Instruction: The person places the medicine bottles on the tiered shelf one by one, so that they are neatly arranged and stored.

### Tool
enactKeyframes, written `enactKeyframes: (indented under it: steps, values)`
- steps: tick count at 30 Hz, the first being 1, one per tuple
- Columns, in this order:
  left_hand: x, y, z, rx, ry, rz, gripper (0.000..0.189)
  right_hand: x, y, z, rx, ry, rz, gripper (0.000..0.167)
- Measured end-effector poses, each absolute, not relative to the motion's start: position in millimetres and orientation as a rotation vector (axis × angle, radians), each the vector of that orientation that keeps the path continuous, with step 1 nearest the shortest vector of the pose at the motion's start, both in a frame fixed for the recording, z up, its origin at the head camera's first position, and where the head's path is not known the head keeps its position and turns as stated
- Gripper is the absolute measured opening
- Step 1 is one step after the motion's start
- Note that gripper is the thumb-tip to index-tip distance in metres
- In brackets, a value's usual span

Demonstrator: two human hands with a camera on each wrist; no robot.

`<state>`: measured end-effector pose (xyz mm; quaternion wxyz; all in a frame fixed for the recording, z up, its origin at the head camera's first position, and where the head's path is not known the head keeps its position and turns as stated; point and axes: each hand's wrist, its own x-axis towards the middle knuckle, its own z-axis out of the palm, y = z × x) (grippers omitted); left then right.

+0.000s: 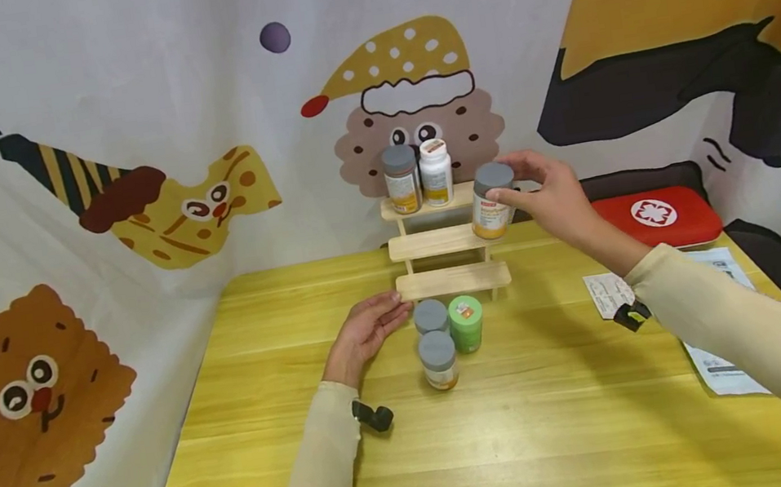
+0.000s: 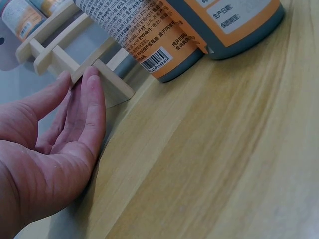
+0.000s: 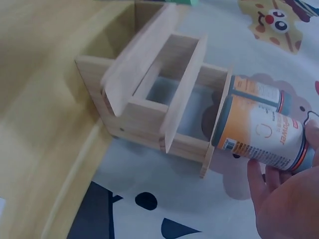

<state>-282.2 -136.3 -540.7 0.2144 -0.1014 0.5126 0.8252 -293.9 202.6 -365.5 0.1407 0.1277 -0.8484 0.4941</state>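
Note:
My right hand (image 1: 554,193) grips a grey-lidded supplement bottle (image 1: 492,209) with an orange and white label. In the right wrist view the bottle's base is right at the top step of a three-step wooden display rack (image 1: 452,280). On that step's left part stand another grey-lidded bottle (image 1: 402,184) and a white bottle (image 1: 437,176). My left hand (image 1: 364,333) pinches the left end of the lowest step between thumb and fingers (image 2: 92,94). Before the rack two more grey-lidded bottles (image 1: 439,362) and a green bottle (image 1: 466,324) stand on the table.
A red first-aid pouch (image 1: 657,218) lies at the back right of the wooden table (image 1: 534,430). A blister pack (image 1: 608,294) and a printed plastic packet (image 1: 728,372) lie under and beside the right forearm. A cartoon-printed cloth (image 1: 307,172) hangs behind the rack.

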Motion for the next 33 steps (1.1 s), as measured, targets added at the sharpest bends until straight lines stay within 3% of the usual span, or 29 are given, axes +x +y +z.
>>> enactKeyframes:
  steps: [33]
  values:
    - [-283,-135,-543,-0.288,1.398,2.312,0.008,-351,188,-354,0.189,-2.371,1.456,0.06]
